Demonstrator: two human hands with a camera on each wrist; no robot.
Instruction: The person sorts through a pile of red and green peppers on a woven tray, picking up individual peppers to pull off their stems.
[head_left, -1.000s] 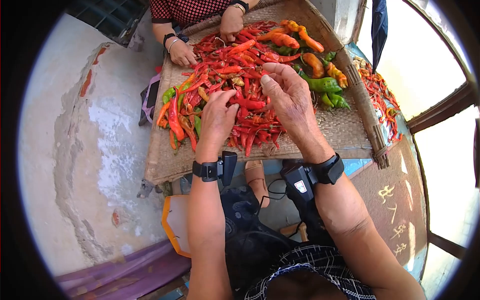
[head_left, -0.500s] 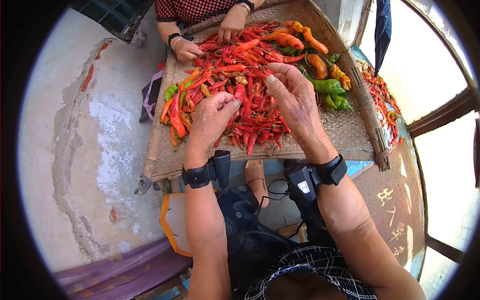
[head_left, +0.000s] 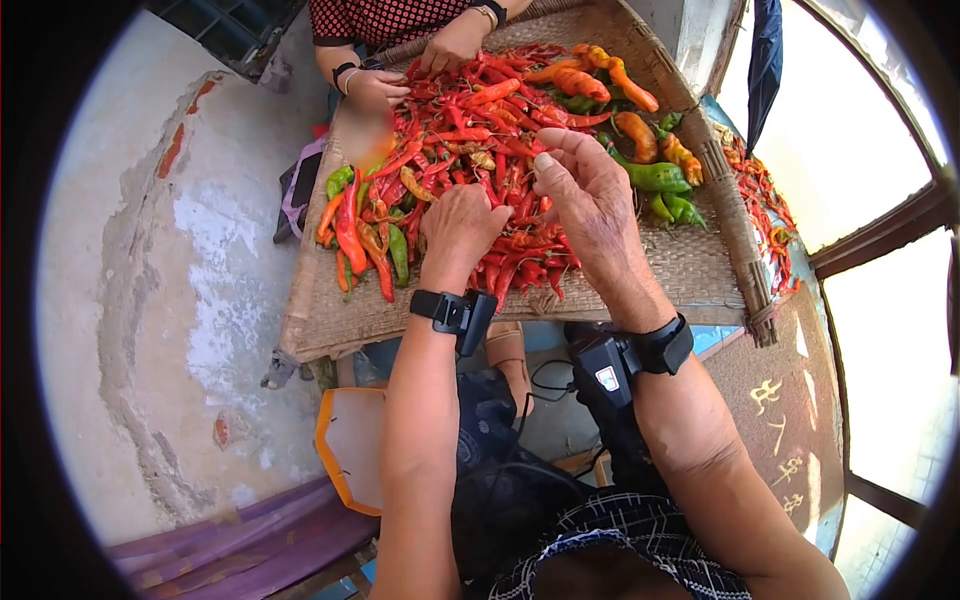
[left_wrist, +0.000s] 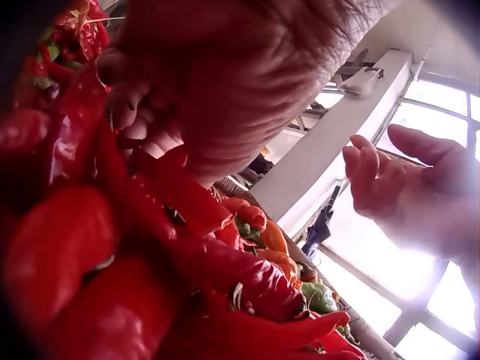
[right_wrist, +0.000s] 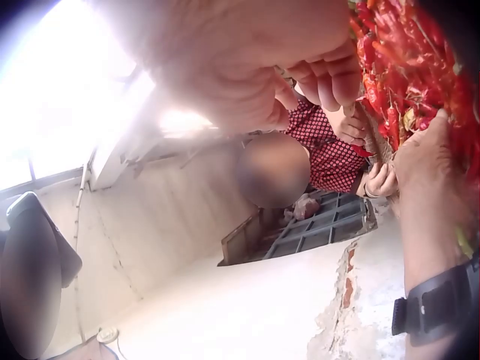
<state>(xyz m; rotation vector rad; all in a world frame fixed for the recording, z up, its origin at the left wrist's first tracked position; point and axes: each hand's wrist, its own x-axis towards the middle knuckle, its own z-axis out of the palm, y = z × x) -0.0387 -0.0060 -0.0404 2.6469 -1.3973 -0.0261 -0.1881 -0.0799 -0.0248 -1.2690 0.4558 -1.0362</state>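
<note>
A heap of red chili peppers [head_left: 515, 215] covers the middle of a woven tray [head_left: 690, 265]. My left hand [head_left: 462, 225] reaches palm down into the heap's near side, its fingers bent among glossy red chilies [left_wrist: 247, 277] in the left wrist view. Its fingertips are mostly hidden, and I cannot tell whether they grip a chili. My right hand [head_left: 590, 195] hovers over the heap's right side. The thumb and fingers are loosely bent and apart, with nothing between them; the right wrist view shows the same hand [right_wrist: 255, 60] in front of the window light.
Across the tray another person's hands [head_left: 455, 45] work at the heap's far edge. Green peppers [head_left: 655, 175] and orange peppers [head_left: 635, 135] lie on the right; mixed ones [head_left: 345, 235] lie on the left. More red chilies [head_left: 765, 195] are spread beyond the tray's rim.
My left hand first drew left with fingertips together at a red chili, then moved right and turned palm down into the heap. My right hand stays nearly still. The other person's hands shift slightly.
</note>
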